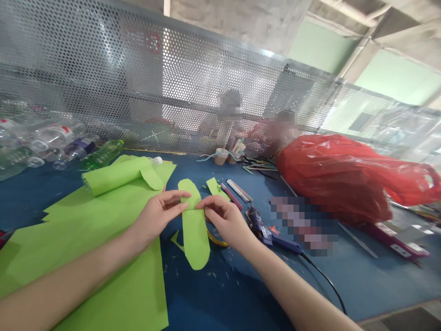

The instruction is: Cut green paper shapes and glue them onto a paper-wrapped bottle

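Note:
A long green paper strip with rounded ends [195, 234] is held up over the blue table [361, 280] between both hands. My left hand [156, 214] pinches its middle from the left, fingers closed on the paper. From the right, my right hand [225, 219] pinches the same spot. Yellow-handled scissors [216, 240] lie on the table just under my right hand. A plastic bottle wrapped in green paper [119, 175] lies behind my left hand, on large green paper sheets [86, 239].
A blue glue gun [272, 232] with a black cord lies right of my right hand. Pens [237, 192] and a cup of sticks [221, 156] sit farther back. A red plastic bag [344, 177] fills the right side. Empty bottles [51, 142] are piled at far left against a perforated metal screen [172, 92].

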A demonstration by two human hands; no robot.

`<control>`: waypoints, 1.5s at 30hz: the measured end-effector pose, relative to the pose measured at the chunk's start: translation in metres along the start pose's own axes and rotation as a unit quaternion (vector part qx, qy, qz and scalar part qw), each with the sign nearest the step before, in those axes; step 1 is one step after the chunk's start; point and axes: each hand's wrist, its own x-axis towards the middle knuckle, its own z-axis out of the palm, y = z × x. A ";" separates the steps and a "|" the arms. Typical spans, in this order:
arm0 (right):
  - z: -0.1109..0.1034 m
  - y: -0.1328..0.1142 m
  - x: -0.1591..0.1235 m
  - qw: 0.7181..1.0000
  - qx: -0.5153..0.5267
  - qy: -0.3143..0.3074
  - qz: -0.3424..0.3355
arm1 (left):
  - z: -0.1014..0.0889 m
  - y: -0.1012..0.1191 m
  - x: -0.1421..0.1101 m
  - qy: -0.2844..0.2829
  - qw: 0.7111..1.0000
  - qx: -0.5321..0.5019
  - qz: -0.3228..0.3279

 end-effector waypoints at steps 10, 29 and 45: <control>0.001 0.005 0.001 0.999 0.032 -0.022 0.018 | 0.001 -0.002 0.000 -0.031 0.997 0.051 0.041; 0.002 0.008 0.002 0.992 0.094 -0.042 0.066 | 0.003 -0.004 -0.001 -0.028 0.997 -0.058 0.041; 0.002 0.015 0.003 0.998 0.057 -0.036 0.020 | 0.004 -0.004 -0.002 0.007 0.997 -0.082 0.015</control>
